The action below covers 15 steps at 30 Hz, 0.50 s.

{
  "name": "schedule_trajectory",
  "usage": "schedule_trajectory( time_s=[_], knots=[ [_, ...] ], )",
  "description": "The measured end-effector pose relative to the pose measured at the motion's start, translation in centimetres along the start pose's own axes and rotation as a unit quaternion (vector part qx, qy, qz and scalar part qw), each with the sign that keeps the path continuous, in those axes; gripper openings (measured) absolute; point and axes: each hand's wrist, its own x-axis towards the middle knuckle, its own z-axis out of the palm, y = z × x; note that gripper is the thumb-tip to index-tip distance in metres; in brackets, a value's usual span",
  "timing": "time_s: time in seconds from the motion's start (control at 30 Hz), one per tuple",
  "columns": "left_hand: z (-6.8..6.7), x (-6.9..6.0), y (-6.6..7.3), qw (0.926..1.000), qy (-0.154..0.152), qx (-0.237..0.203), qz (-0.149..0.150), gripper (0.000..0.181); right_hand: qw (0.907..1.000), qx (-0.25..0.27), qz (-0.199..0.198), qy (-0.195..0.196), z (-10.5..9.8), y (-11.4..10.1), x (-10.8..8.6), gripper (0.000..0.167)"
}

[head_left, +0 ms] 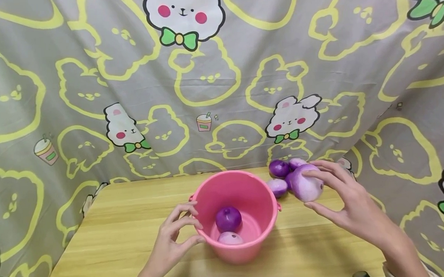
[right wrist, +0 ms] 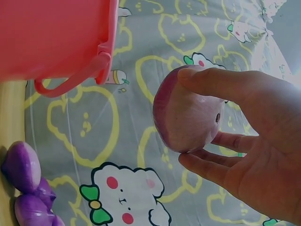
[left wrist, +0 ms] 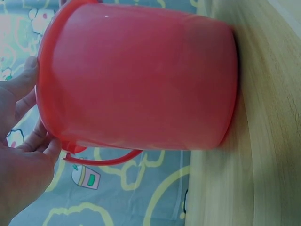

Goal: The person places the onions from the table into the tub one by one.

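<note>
A pink bucket (head_left: 238, 253) stands upright on the table. My left hand (head_left: 174, 233) holds the left side of its rim, fingertips at the edge; the left wrist view shows this hand (left wrist: 23, 155) beside the bucket wall (left wrist: 141, 80). Inside the bucket lie a dark purple onion (head_left: 228, 219) and a paler onion (head_left: 230, 238). Right of the bucket, above the table, my right hand (head_left: 349, 199) grips a pale purple onion (head_left: 307, 183) between thumb and fingers. The right wrist view shows that onion (right wrist: 188, 110) lifted clear of the others.
Several more purple onions (head_left: 279, 169) cluster at the table's back right, partly hidden by the held one. A grey patterned cloth (head_left: 212, 89) hangs behind the wooden table (head_left: 136, 216). A small dark object (head_left: 362, 275) shows at the lower right edge. The bucket's handle (left wrist: 110, 161) hangs down.
</note>
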Motion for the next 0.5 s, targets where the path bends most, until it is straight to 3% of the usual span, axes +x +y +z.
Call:
schedule_trajectory(
  time_s=[0.5],
  knots=[
    [-0.04, -0.16, -0.12, 1.0000, -0.001, -0.004, -0.002, 0.036, 1.0000, 0.008, -0.003, -0.001, 0.76, -0.43, 0.94, 0.061]
  ],
)
